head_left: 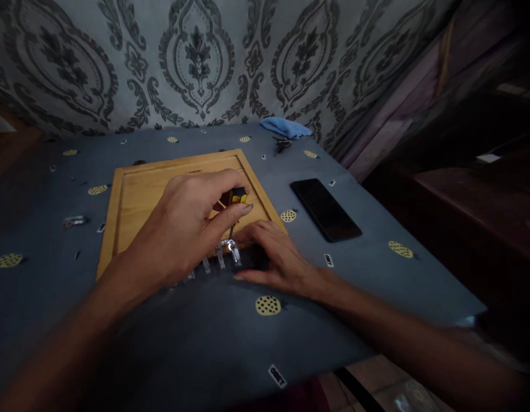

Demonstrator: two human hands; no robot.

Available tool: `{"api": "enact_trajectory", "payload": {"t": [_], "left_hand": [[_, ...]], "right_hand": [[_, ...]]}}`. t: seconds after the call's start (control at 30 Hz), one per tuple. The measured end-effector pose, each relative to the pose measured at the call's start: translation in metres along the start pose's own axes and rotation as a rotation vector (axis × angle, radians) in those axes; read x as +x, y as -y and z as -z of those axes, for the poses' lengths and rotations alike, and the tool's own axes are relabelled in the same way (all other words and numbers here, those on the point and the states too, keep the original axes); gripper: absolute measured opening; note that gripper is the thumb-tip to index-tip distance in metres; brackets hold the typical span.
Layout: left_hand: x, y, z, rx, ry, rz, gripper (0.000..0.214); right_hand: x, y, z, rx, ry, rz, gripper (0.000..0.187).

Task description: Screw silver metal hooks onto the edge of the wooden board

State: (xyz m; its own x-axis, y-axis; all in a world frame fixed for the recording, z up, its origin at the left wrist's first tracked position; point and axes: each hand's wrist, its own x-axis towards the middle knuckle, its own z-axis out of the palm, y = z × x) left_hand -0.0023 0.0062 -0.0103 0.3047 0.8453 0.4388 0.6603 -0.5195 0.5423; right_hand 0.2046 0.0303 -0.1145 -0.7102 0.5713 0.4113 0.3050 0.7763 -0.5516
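Observation:
A shallow wooden panel with a raised rim [179, 163] lies on the table. My left hand [191, 212] is closed around the yellow and black handle of a screwdriver [239, 196], held upright with its shaft pointing down at the panel's near edge. Several shiny hooks [234, 252] line that edge, and the shaft meets it close to the rightmost one. My right hand [277, 257] grips the near right corner of the panel, fingers on the edge and thumb lower, beside the hooks. Its fingertips are partly hidden.
On the right lies a black phone [327, 210]. A blue cloth [286, 127] and a small dark object [282, 145] are at the back. One loose shiny metal piece [75, 221] rests left of the panel. A patterned curtain [200, 63] hangs behind the table.

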Motion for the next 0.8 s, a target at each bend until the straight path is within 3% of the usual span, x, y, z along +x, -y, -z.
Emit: {"api": "enact_trajectory", "payload": {"t": [0.13,0.33,0.8], "left_hand": [[0.0000,-0.0014,0.0006,-0.006,0.008,-0.012,0.008],[0.0002,-0.0012,0.0004,0.008,0.009,-0.012,0.009],[0.0018,0.0000,0.0006,-0.023,0.022,0.013,0.007]], "right_hand": [[0.0007,0.0016,0.0011,-0.003,0.033,-0.026,0.039],[0.0015,0.0023,0.0011,-0.014,0.024,-0.010,0.044],[0.0020,0.0011,-0.0023,-0.011,0.011,-0.013,0.031]]}}
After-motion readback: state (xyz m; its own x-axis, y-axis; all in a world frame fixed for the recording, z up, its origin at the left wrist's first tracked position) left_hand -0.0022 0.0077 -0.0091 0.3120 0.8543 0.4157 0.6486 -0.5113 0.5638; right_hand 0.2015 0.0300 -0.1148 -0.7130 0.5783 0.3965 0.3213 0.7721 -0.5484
